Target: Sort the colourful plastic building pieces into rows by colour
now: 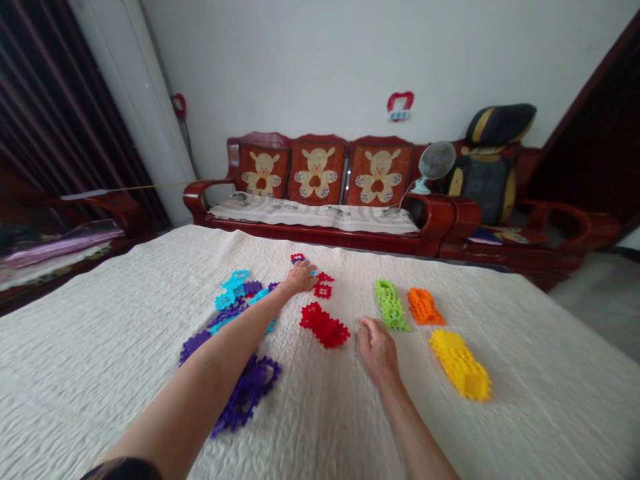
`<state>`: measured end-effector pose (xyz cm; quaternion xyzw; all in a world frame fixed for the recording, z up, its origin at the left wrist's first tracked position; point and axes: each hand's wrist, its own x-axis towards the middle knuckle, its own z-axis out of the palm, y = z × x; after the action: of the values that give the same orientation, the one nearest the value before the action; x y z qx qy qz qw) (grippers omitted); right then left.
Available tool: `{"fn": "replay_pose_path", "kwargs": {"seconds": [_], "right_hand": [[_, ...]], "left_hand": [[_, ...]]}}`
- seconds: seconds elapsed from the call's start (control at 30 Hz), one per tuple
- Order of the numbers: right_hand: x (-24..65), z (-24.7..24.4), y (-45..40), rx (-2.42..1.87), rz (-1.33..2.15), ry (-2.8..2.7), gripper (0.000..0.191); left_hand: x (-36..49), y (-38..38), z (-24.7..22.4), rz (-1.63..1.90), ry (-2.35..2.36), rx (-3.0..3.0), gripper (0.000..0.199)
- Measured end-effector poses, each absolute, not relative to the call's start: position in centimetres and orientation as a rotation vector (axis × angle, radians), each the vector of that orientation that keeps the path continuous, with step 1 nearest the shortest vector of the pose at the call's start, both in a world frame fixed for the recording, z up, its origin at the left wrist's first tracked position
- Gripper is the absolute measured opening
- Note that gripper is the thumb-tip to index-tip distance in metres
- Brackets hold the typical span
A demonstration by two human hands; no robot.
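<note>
My left hand (301, 277) reaches far forward over the cloth, fingers spread, beside small red pieces (323, 291) and a bit of light blue. Nearer to me lies a heap of red toothed pieces (325, 325). To its right my right hand (376, 343) rests by the cloth with its fingers curled; whether anything small is between them is hidden. Just beyond it are stacked green pieces (391, 305). Purple pieces (247, 393) and light blue pieces (233, 290) lie scattered on the left, partly behind my left forearm.
Orange pieces (424, 307) and a yellow stack (460, 365) sit at the right on the pale quilted cloth (125, 300). Beyond its far edge stand a wooden sofa (310, 241) with bear cushions, a fan (437, 161) and a massage chair seat (484, 183).
</note>
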<state>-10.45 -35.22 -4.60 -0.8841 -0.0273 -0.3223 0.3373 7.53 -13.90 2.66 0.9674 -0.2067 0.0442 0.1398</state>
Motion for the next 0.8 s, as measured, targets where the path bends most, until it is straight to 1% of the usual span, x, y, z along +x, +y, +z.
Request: {"fn": "replay_pose_path", "kwargs": {"seconds": [0.1,0.3,0.5,0.7,0.8], "right_hand": [[-10.6,-4.4,-35.3,-2.295,-0.820,-0.068,0.030],[-10.5,-4.1,-35.2,-2.264,-0.795,-0.068,0.029],[-10.5,-4.0,-35.2,-2.286,-0.778,-0.066,0.029],[-10.3,-4.1,-35.2,-2.299,-0.771,-0.067,0.030],[-10.3,-4.2,-35.1,-2.300,-0.768,-0.065,0.030]], "left_hand": [[7.6,-16.4,2.6,0.038,-0.441,2.899,0.055],[6.5,-18.6,2.7,-0.115,-0.344,2.980,0.053],[4.5,-16.9,2.3,-0.083,-0.473,2.979,0.046],[3.1,-15.7,1.2,0.045,-0.759,2.955,0.027],[2.8,-15.2,0.9,0.057,-0.835,2.913,0.029]]}}
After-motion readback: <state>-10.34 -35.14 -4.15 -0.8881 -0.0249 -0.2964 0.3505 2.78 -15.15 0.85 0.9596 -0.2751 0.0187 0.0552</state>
